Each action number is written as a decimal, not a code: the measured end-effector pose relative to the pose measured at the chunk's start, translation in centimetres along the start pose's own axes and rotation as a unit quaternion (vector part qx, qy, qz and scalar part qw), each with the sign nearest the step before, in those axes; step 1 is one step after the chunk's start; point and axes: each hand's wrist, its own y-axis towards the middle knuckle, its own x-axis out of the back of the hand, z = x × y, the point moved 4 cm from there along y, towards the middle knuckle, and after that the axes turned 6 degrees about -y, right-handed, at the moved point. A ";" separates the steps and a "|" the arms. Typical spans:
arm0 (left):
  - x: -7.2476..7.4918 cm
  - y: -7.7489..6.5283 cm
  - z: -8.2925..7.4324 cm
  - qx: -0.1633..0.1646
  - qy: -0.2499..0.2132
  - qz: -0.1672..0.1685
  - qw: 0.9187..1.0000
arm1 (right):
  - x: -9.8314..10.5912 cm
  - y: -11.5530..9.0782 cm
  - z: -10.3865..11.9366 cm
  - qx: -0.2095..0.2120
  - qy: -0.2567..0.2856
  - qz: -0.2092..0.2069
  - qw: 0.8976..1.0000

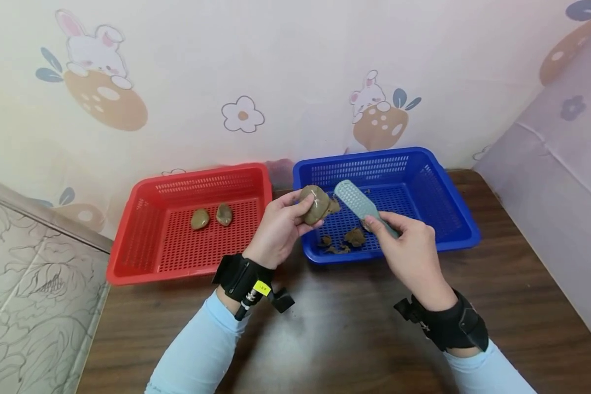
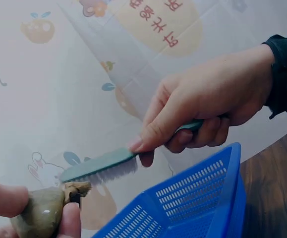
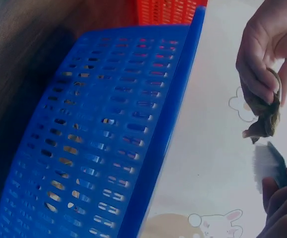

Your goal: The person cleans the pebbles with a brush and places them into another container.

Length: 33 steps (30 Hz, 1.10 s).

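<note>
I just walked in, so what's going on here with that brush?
A person's left hand holds a smooth, stone-like lump with brown crumbly material stuck to it, by the left side of the blue basket. The right hand grips a green brush, its bristles just short of the held piece. Two smaller smooth pieces lie in the red basket; brown clumps lie in the blue one.

The glossy olive stone [image 1: 314, 204], apparently mud-clotted, is held beside a tilted brush [image 1: 357, 199].

Pale wall [image 1: 295, 49], printed cartoon rabbits [image 1: 94, 53], outlined flower [image 1: 243, 115], brown wood-grain tabletop [image 1: 345, 345]
</note>
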 end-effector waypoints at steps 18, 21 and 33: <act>0.0 -0.3 -0.5 -0.031 -0.080 -0.011 0.996 | -0.6 -0.7 0.2 0.013 0.058 0.002 0.998; -0.2 -0.2 -0.5 -0.029 -0.108 -0.008 0.994 | -0.6 -0.7 0.6 0.012 0.076 0.012 0.997; -0.2 -0.4 -0.6 -0.034 -0.099 0.003 0.995 | -0.5 -0.5 0.8 0.014 0.094 -0.016 0.995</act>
